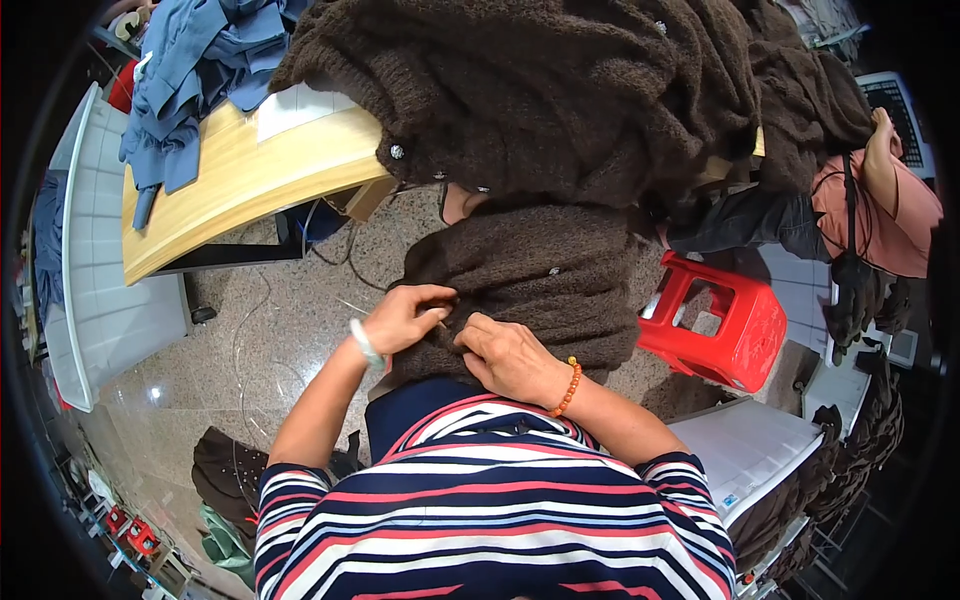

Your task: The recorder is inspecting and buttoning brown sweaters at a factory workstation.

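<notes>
Across my lap lies a dark brown knitted garment [540, 275] with a small sparkly button [554, 271] on it. At its left front part, my left hand [402, 320] has thumb and forefinger closed on the knit. Close beside it, my right hand [512, 357] is curled with its fingertips pinched on the same fabric. Anything small between the fingertips is too hidden to make out. A thin pale line shows just left of my left hand; I cannot tell whether it is thread.
More brown knitwear [560, 90] is heaped on the wooden table [270, 160] ahead, beside blue garments [205, 70]. A red plastic stool [740, 335] stands to the right. Another person [880, 215] sits at far right. White bins [110, 250] stand left and right.
</notes>
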### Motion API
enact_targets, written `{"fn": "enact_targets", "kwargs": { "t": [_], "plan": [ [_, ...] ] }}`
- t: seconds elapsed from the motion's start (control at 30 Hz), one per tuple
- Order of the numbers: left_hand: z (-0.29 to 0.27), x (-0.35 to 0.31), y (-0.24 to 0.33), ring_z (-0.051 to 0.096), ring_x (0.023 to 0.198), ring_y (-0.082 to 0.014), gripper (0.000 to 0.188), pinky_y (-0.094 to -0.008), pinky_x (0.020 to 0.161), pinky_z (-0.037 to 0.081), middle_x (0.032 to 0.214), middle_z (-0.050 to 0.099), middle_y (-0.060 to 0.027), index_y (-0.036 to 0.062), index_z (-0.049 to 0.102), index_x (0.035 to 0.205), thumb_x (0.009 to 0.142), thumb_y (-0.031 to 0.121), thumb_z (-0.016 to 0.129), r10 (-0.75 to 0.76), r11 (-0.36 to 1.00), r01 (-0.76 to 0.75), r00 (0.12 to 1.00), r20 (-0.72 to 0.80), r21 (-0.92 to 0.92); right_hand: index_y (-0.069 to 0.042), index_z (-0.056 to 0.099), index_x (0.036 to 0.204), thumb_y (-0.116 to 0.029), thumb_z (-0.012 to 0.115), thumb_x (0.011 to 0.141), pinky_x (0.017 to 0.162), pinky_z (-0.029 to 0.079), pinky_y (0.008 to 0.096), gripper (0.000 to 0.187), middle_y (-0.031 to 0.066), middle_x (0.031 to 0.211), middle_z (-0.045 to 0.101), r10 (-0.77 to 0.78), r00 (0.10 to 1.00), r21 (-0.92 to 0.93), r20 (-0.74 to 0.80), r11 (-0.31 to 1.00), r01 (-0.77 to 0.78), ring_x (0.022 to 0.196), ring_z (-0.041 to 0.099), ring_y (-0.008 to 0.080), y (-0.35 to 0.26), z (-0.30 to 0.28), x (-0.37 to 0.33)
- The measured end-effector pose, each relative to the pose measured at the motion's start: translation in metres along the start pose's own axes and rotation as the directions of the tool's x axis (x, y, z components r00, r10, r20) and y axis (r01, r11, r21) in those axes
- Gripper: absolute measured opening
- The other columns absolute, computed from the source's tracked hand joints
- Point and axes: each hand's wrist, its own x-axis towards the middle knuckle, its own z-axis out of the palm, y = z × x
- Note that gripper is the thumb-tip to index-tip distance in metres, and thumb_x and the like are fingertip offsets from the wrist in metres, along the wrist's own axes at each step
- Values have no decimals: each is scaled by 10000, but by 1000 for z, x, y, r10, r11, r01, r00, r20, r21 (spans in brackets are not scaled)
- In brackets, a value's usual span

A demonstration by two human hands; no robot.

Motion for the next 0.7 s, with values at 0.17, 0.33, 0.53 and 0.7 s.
{"fn": "enact_targets", "kwargs": {
  "t": [0.17, 0.33, 0.53, 0.7],
  "plan": [
    [29, 28, 2, 621, 911, -411, 197, -469, 787, 515, 1049, 629, -175, 57, 690, 1000, 834, 151, 644, 183, 704, -54, 977, -107, 708, 5, 618, 942, -38, 633, 810, 686, 531, 423, 140, 146, 909, 570, 1, 1000, -40, -14, 999, -2, 787, 628, 348, -1, 3, -1],
    [32, 34, -7, 614, 867, -412, 111, -485, 767, 510, 944, 591, -193, 10, 614, 888, 815, 88, 645, 234, 610, -32, 962, -141, 792, 6, 611, 938, -38, 626, 824, 678, 528, 427, 123, 151, 916, 549, 38, 999, -104, -24, 994, -40, 767, 619, 351, -1, 8, -1],
    [20, 19, 5, 604, 764, -369, 142, -416, 676, 495, 838, 576, -171, -4, 593, 886, 803, 64, 686, 439, 698, -253, 890, -121, 670, 8, 550, 890, -47, 575, 868, 648, 525, 449, 64, 178, 886, 521, -38, 995, -127, -93, 992, 26, 740, 624, 359, 0, 7, 2],
    [12, -5, 34, 566, 774, -80, 117, -263, 675, 478, 831, 626, -12, 7, 624, 938, 903, 102, 683, 5, 967, -21, 998, -63, -254, -7, 560, 928, -26, 632, 808, 649, 531, 413, 141, 145, 888, 532, -49, 976, -151, -214, 988, 16, 746, 625, 332, -6, -2, 5]
  ]
}}
